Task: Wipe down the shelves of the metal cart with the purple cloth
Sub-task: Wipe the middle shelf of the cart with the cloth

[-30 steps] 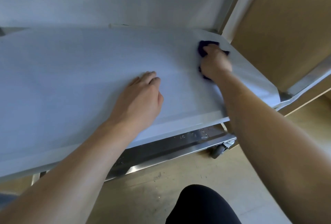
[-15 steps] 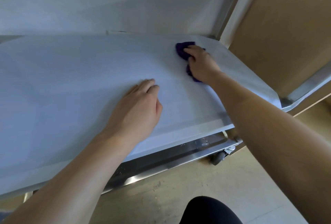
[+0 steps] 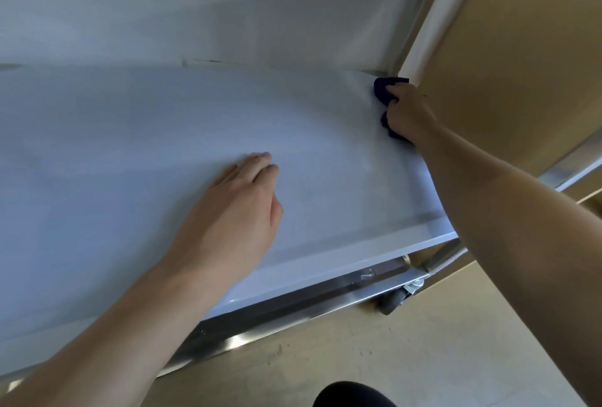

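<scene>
Two hands on the pale flat middle shelf of the metal cart [image 3: 130, 152]. Right hand [image 3: 408, 115] clenched on the bunched purple cloth [image 3: 381, 89], pressed at the shelf's corner, upper right of frame. Left hand [image 3: 237, 211] flat, empty, bracing at centre. Mid-wipe; next stroke probably needs to sweep left across the unwiped span.

1. Looks like a back room or utility space in a workplace, not a home; can't pin down the exact kind.
2. Big clue: a stainless metal cart [image 3: 293, 305] with a caster wheel [image 3: 394, 300] and flat, bare shelves [image 3: 163, 146].
3. Plain beige hard floor [image 3: 374, 357], a bit scuffed.
4. Tan board panels [image 3: 521, 48] right beside the cart, like storage cabinets.
</scene>
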Motion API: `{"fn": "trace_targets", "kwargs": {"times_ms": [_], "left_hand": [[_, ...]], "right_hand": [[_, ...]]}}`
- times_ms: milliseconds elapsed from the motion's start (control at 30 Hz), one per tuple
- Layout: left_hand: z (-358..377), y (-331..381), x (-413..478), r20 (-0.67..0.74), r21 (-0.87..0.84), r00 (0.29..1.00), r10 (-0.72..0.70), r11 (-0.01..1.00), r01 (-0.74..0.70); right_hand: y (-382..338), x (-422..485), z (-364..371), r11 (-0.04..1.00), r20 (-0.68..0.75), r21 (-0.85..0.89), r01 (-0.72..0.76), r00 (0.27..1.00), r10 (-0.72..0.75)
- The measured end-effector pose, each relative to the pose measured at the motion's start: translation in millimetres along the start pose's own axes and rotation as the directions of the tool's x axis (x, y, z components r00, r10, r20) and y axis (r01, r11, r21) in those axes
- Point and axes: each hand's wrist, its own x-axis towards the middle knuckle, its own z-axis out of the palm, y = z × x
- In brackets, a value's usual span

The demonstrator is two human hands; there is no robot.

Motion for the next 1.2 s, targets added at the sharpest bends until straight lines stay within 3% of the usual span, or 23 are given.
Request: {"fn": "trace_targets", "kwargs": {"times_ms": [133, 400, 533, 600, 767, 967, 1100, 1200], "left_hand": [[1, 0, 0, -0.006, -0.003, 1.000, 0.003, 1.000, -0.003], [3, -1, 0, -0.020, 0.008, 1.000, 0.005, 1.000, -0.005], [3, -1, 1, -0.031, 0.004, 0.999, 0.005, 1.000, -0.005], [3, -2, 1, -0.038, 0.002, 0.999, 0.006, 1.000, -0.006], [3, -1, 1, -0.036, -0.027, 0.999, -0.001, 1.000, 0.000], [0, 0, 0, -0.026, -0.052, 0.999, -0.029, 0.998, 0.028], [-1, -1, 0, -0.016, -0.044, 1.000, -0.016, 0.999, 0.015], [0, -2, 0, -0.011, -0.050, 1.000, -0.023, 0.998, 0.022]], "right_hand": [[-5, 13, 6, 0.983, -0.012, 0.182, -0.028, 0.999, 0.031], [-42, 32, 19, 0.972, 0.055, 0.222, -0.079, 0.996, 0.068], [-90, 28, 27, 0.983, 0.052, 0.147, 0.113, 0.991, -0.121], [-120, 17, 32, 0.953, 0.071, 0.127, 0.274, 0.956, -0.284], [-184, -17, 43, 0.856, 0.098, 0.214, 0.472, 0.861, -0.499], [-172, -52, 36, 0.748, 0.077, 0.210, 0.629, 0.752, -0.654], [-115, -41, 23, 0.826, 0.057, 0.167, 0.538, 0.831, -0.553], [-54, -23, 13, 0.945, 0.005, 0.111, 0.309, 0.950, -0.311]]}}
